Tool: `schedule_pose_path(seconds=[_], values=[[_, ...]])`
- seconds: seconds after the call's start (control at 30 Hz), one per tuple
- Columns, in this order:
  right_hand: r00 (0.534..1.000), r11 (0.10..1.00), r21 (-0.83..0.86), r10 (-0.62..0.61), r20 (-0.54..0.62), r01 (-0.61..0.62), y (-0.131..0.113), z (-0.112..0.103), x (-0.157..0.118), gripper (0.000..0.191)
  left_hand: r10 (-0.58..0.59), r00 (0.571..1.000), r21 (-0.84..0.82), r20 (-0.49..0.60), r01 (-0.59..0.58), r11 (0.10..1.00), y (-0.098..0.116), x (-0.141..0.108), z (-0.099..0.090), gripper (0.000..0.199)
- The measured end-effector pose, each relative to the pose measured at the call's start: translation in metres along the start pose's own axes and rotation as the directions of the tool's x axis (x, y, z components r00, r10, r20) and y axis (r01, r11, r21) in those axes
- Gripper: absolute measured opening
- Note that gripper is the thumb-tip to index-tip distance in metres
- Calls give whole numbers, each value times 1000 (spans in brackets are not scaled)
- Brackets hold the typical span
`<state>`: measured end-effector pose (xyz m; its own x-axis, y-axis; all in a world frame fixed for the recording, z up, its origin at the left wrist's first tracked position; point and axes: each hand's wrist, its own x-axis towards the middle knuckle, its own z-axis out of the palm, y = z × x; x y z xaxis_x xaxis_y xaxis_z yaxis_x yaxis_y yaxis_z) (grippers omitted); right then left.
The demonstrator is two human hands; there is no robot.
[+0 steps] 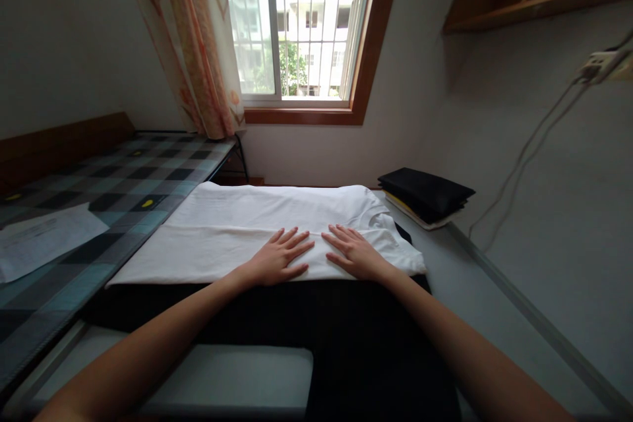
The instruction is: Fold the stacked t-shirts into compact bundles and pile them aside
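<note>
A white T-shirt (208,250) lies spread flat, its collar end toward the right and a crease running along its length. Beneath it is a black cloth (247,316), which shows along the near side and hangs toward me. My left hand (279,257) rests palm down on the shirt's middle, fingers spread. Just to its right, my right hand (351,252) also lies flat on the shirt with fingers apart. A small gap separates the two hands, and neither grips the fabric.
On the left stands a bed with a checked mattress (182,175) and a paper sheet (49,237) on it. A folded black stack (425,194) sits at the far right of the white table (445,264). Cables (519,158) hang down the right wall below a shelf (539,6).
</note>
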<state>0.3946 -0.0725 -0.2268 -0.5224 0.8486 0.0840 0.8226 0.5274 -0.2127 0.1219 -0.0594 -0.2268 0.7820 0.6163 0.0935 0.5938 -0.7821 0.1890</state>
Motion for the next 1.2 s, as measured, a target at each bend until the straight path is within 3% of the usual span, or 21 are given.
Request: schedule_pose_path(seconds=[0.27, 0.4, 0.53, 0.63, 0.83, 1.2], values=[[1000, 1000, -17, 0, -2, 0, 0, -1, 0, 64, -17, 1000, 23, -9, 17, 1000, -4, 0, 1, 61], [1000, 999, -39, -10, -2, 10, -2, -2, -1, 65, -188, 981, 86, -40, 191, 978, -25, -2, -3, 61], [1000, 994, -107, 9, -21, -11, 2, -3, -3, 64, -390, 918, 142, -76, 397, 907, -62, -9, -14, 64], [994, 978, -184, 92, -63, -102, 15, -5, -6, 66, -476, 875, 173, -86, 484, 858, -82, -16, -19, 67], [954, 929, -220, 285, -92, -299, 47, -7, -11, 68, -494, 860, 181, -128, 510, 841, -84, -18, -16, 68], [950, 927, -205, 302, -81, -313, 50, -4, -10, 66, -500, 855, 163, -139, 518, 840, -83, -18, -15, 66]])
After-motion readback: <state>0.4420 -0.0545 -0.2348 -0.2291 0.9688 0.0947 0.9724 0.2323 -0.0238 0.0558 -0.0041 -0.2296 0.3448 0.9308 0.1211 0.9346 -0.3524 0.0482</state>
